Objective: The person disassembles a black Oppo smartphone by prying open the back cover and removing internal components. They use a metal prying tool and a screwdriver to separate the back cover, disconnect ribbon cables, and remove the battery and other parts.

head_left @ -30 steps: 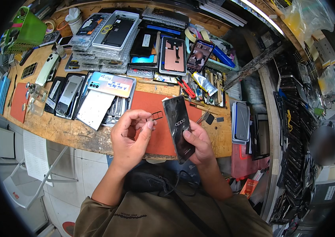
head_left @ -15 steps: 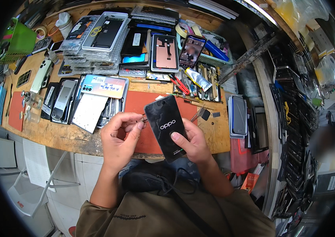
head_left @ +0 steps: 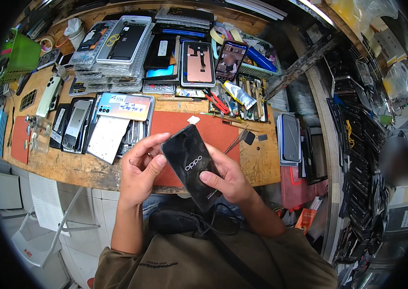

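Observation:
My right hand (head_left: pixel 228 178) grips a black smartphone (head_left: pixel 189 159), tilted with its top toward the upper left, thumb across its back. At the phone's upper-left edge my left hand (head_left: pixel 141 166) is closed, thumb and forefinger bent against the corner; what they hold is hidden. Under both hands lies a red mat (head_left: pixel 167 121) on a worn wooden bench (head_left: pixel 59 168). A small white scrap (head_left: pixel 193 120) is just beyond the phone, and tweezers (head_left: pixel 235 142) lie to its right.
Stacked phone parts and trays (head_left: pixel 122 38) fill the back, with a propped phone (head_left: pixel 230 60) and tool tray (head_left: pixel 254 101). Phones (head_left: pixel 76 125) and glass bottles (head_left: pixel 40 127) sit left. Right are a wooden post (head_left: pixel 305 67), packed shelves (head_left: pixel 353 192); lower left, a folding chair (head_left: pixel 45 212).
The phone has shifted left and tilted further, toward my left fingers. The small black frame seen in those fingers earlier is now hidden at the phone's edge.

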`<state>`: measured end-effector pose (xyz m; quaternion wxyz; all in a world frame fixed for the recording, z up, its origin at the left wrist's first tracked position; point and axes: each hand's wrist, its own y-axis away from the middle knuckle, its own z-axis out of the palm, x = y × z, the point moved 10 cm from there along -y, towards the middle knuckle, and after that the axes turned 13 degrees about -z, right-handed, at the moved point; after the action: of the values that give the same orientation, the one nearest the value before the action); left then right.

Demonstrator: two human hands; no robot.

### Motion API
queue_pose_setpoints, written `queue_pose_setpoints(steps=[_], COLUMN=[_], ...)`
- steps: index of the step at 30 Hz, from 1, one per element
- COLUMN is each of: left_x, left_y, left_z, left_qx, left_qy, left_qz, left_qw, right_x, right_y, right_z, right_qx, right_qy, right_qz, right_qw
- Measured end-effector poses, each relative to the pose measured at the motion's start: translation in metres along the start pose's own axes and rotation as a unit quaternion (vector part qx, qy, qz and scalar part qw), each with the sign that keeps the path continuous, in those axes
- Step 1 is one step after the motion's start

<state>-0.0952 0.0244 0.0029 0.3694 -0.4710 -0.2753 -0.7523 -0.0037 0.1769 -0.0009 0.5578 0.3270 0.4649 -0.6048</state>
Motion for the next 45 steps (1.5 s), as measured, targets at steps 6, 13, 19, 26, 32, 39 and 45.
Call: queue_pose_setpoints(steps=[6, 13, 19, 26, 32, 39, 45], left_x=[0.005, -0.006, -0.005, -0.001, 0.044, 0.052, 0.067], left_y=[0.003, -0.002, -0.002, -0.003, 0.05, 0.088, 0.061], left_z=[-0.005, -0.002, 0.006, -0.038, -0.14, -0.178, -0.148], left_qx=[0.056, 0.032, 0.04, 0.158, 0.352, 0.429, 0.384], left_qy=[-0.084, -0.034, -0.044, -0.149, -0.214, -0.315, -0.618], left_qz=[0.002, -0.01, -0.001, 0.018, 0.124, 0.117, 0.099], left_qw=[0.995, 0.999, 0.998, 0.976, 0.903, 0.838, 0.679], right_x=[0.023, 0.032, 0.035, 0.021, -0.026, 0.006, 0.028], right_y=[0.003, 0.001, 0.001, -0.001, -0.021, -0.018, -0.005], right_z=[-0.002, 0.001, -0.001, -0.02, -0.004, 0.029, 0.047], right_qx=[0.025, 0.03, 0.042, 0.068, -0.001, -0.058, -0.1], right_qy=[-0.141, -0.236, -0.237, 0.077, 0.639, 0.76, 0.721], right_qz=[0.057, 0.06, 0.058, -0.008, -0.142, -0.207, -0.196], right_qw=[0.988, 0.969, 0.969, 0.995, 0.756, 0.613, 0.657])
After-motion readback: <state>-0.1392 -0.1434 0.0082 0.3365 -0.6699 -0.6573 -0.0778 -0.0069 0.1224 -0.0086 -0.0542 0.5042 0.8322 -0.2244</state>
